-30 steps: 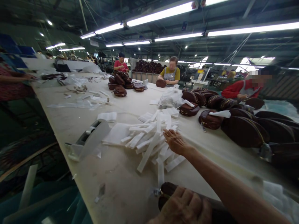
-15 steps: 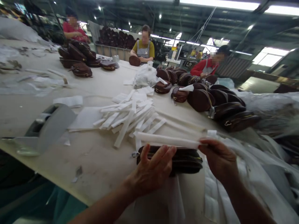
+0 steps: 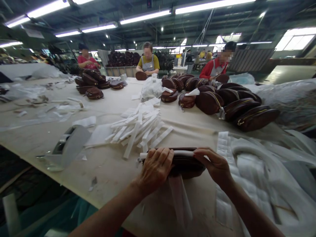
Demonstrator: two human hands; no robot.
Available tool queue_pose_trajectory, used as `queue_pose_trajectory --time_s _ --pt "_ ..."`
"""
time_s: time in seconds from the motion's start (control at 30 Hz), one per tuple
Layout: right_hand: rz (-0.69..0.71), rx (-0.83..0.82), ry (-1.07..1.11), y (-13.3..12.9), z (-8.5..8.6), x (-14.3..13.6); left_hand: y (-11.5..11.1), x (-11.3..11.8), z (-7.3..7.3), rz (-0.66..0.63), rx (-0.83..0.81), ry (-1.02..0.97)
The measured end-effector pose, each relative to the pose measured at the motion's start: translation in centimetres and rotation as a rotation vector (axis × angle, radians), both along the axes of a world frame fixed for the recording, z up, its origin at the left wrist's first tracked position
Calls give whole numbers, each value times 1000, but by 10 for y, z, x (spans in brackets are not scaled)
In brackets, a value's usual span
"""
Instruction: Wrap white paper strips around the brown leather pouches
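Note:
A dark brown zippered bag [image 3: 187, 166] stands on edge on the table right in front of me. A white foam-like strip [image 3: 184, 153] lies lengthwise along its upper side. Wrapped over the bag's left part, my left hand [image 3: 156, 169] is closed, with its fingers bent over the strip and the bag. At the bag's right end my right hand [image 3: 216, 166] pinches the strip's end against the bag. Below the bag hangs a thin white sheet [image 3: 181, 200]. Just beyond is a pile of loose white strips [image 3: 140, 126]. Palms and thumbs are partly hidden.
A grey tape dispenser [image 3: 71, 148] stands at the left near the table edge. Several finished brown bags [image 3: 209, 102] are heaped at the back right, more [image 3: 91, 84] at the back left. White padding [image 3: 224, 184] lies on my right. Three co-workers sit across the table.
The white strip has come down from beyond the bag onto its upper side. My left fingers have curled over it, and my right hand has moved left to the bag's end. The camera view has tilted up.

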State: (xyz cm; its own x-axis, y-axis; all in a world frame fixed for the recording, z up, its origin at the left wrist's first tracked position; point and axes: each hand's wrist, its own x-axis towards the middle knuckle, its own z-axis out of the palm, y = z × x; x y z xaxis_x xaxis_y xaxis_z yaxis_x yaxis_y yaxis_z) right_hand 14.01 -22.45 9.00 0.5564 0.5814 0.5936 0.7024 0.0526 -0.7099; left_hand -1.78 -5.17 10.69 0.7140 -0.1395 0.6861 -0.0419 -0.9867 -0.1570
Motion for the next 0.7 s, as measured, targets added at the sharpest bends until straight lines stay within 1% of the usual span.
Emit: queue_pose_trajectory --time_s 0.13,0.23,0.3,0.4,0.6,0.7 --pt "-38 -25 -128 1 -1 -4 -3 4 4 22 -59 30" --pt "-70 -47 -238 2 -2 -5 -3 10 7 62 -50 87" --pt "-76 -92 -294 3 -3 -5 -2 15 8 60 -38 125" --pt "-56 -129 -310 7 -7 -5 0 18 8 40 -24 147" --pt "-74 -75 -345 16 -19 -4 5 24 -2 59 34 59" --pt "-93 -76 -332 20 -23 -3 5 32 0 84 90 82"
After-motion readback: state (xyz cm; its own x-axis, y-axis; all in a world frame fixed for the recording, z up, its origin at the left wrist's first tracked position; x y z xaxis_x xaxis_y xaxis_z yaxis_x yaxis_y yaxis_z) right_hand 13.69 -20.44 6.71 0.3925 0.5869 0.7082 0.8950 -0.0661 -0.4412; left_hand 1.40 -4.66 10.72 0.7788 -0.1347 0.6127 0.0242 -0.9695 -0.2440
